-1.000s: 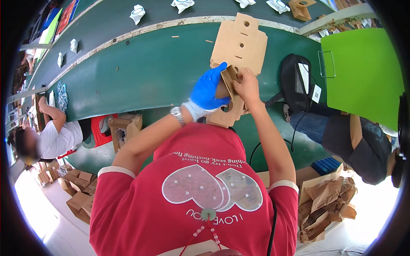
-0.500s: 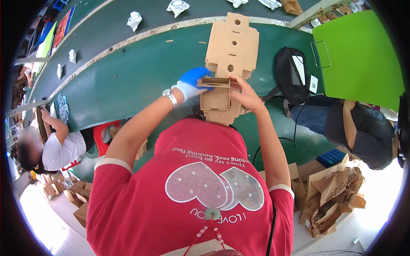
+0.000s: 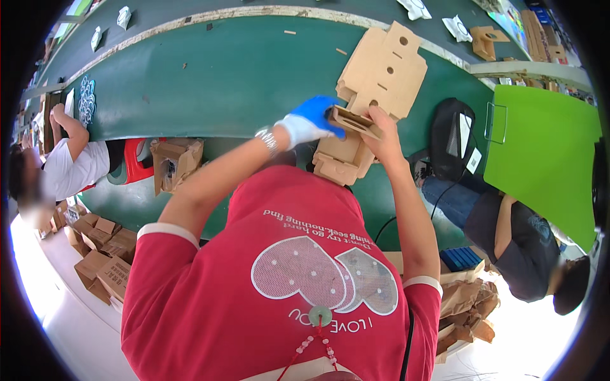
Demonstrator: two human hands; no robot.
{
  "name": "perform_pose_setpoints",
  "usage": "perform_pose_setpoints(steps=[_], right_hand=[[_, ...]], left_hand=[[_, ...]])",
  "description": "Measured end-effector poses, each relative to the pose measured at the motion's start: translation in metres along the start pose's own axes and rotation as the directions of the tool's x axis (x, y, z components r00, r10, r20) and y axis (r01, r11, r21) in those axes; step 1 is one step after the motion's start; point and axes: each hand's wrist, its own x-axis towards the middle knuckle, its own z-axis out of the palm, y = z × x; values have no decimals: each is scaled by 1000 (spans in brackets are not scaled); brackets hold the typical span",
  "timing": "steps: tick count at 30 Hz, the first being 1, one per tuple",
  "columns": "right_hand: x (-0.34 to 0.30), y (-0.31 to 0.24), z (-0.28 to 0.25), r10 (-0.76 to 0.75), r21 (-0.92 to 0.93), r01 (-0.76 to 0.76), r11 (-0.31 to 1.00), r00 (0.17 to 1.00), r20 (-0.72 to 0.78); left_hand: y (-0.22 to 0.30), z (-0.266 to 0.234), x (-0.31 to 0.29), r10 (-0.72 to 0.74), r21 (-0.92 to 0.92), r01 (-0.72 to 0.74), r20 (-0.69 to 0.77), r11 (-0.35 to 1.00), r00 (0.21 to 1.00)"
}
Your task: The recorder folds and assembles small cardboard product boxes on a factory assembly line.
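two hands [image 3: 316, 119] [image 3: 386, 135] grip one part-folded carton [image 3: 357, 122]; one green panel [image 3: 543, 159] rightward.

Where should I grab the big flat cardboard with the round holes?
I'd pinch the flat cardboard by its right edge, coming from the right. It lies flat on the green table, and that edge is uncovered, while the left hand and right hand hold a folded cardboard piece at its near end.

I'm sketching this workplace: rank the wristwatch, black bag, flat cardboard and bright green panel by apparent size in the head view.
Largest to smallest:
Bright green panel
Flat cardboard
Black bag
Wristwatch
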Motion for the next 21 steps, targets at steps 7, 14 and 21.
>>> perform_pose_setpoints(steps=[7, 14, 21], right_hand=[[32, -34, -31, 530, 251, -508, 824, 848, -24], [-19, -12, -32, 690, 752, -290, 592, 665, -287], [-74, -29, 10, 825, 711, -472, 520, 494, -275]], left_hand=[[-2, -22, -11, -263, -715, 273, 129, 643, 956], [22, -99, 177, -127, -734, 16, -96, 679, 987], [72, -126, 260, -365, -434, 196, -348, 879, 864]])
